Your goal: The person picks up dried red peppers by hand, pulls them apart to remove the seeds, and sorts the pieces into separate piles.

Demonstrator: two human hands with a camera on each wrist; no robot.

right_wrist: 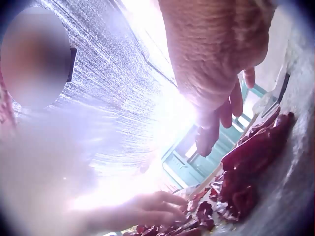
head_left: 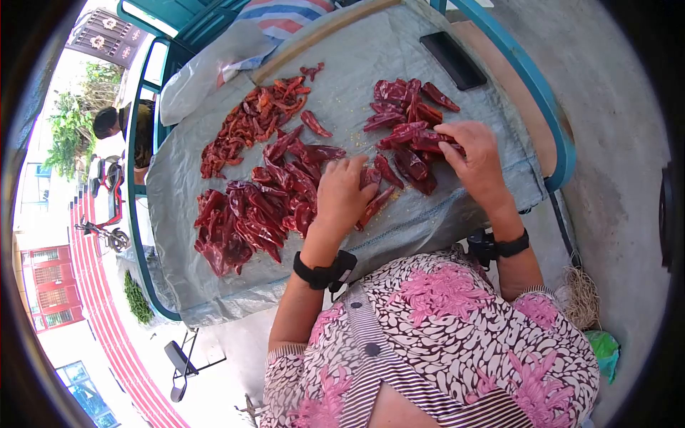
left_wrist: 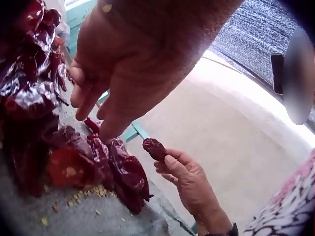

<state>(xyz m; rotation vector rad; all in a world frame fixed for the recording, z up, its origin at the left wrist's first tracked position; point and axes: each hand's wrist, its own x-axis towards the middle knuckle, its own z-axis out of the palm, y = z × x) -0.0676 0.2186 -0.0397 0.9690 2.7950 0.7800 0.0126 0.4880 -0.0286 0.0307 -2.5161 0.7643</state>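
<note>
Dried red peppers lie on a grey-green woven sheet [head_left: 392,43] in several piles. My right hand [head_left: 477,160] pinches one dark red dried pepper [left_wrist: 154,149] between thumb and fingers, just above the right pile [head_left: 410,107]. My left hand [head_left: 342,198] hovers at the edge of the middle pile [head_left: 292,178], fingers loosely spread and pointing down. In the left wrist view its thumb tip overlaps a few wrinkled peppers [left_wrist: 129,174]. A single pepper [head_left: 315,123] lies apart between the piles.
A pile of smaller, orange-red pepper pieces [head_left: 260,118] sits at the far left of the sheet. A black phone [head_left: 452,60] lies at the back right. Pale seeds [left_wrist: 83,195] are scattered near the peppers. A teal metal rail [head_left: 531,78] borders the right side. Another person [head_left: 143,132] is beyond the left side.
</note>
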